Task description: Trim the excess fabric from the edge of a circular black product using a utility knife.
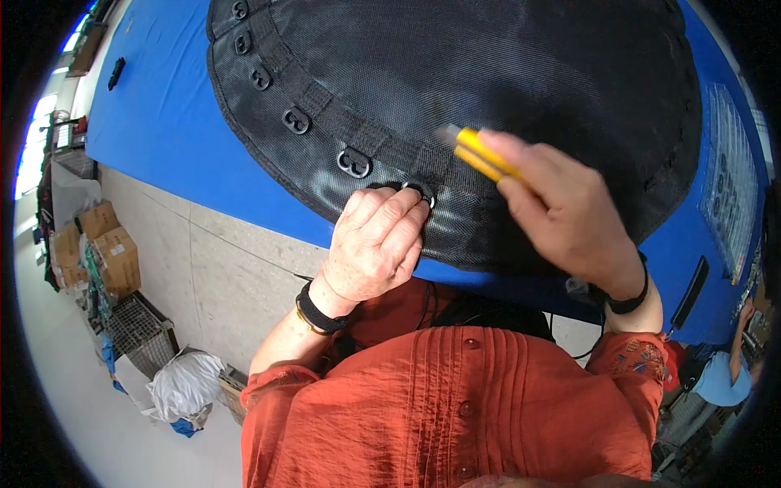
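A round-edged black mesh sheet lies across the blue table, with a webbing band sewn along inside its rim. Several metal buckle-like rings are fixed along this band. At the near edge, my left hand has its fingers closed on the sheet's rim beside one metal ring, partly covering it. Over the sheet, my right hand is closed round yellow-handled thread snips, whose grey tip points left. The snips and right fingers are slightly blurred, and the tip appears apart from the ring.
The blue table carries a small black object at the far left and a black strip at the right. Clear plastic sheeting lies along the right side. Cardboard boxes and a white bag stand on the floor. Another person is at lower right.
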Tool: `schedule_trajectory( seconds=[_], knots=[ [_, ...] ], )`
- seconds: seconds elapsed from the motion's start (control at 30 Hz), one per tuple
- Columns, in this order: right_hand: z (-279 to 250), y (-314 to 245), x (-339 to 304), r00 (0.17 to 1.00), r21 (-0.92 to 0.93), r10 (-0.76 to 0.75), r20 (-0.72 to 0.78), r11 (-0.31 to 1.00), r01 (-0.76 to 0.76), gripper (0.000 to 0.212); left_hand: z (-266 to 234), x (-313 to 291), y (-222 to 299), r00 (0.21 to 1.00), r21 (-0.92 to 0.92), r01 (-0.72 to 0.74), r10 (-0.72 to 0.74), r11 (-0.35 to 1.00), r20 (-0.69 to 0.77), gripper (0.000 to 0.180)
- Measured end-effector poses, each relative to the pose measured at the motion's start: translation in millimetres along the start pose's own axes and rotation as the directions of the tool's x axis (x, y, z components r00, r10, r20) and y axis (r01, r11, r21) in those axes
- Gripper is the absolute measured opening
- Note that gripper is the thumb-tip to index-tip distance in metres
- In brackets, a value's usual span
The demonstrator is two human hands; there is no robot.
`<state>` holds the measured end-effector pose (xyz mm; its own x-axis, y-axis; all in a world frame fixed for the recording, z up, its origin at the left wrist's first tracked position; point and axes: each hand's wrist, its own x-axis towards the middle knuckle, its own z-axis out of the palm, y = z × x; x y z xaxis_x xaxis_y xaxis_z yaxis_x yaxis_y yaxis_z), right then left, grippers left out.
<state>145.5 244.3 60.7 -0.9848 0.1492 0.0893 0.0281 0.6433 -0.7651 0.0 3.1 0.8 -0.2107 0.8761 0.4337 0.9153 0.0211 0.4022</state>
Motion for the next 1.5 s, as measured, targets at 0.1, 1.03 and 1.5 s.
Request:
schedule_trajectory(
  seconds=[0.1,1.03,1.5],
  knots=[
    [-13.7,3.8,3.6,0.997,0.042,-0.001,-0.072,0.999,0.004,0.042,-0.8,0.1,0.3,1.000,0.003,-0.001,0.001,1.000,-0.001,0.041],
    [-3.3,6.3,1.3,0.976,0.057,0.031,0.215,0.997,-0.044,0.045,-0.8,-1.4,-0.1,1.000,-0.014,0.020,-0.020,1.000,-0.010,0.040],
    [5.6,8.5,0.4,0.993,0.107,-0.062,0.102,0.993,0.051,0.040,-0.3,-0.9,-0.1,1.000,0.017,0.004,-0.004,1.000,-0.018,0.037]
  ],
)
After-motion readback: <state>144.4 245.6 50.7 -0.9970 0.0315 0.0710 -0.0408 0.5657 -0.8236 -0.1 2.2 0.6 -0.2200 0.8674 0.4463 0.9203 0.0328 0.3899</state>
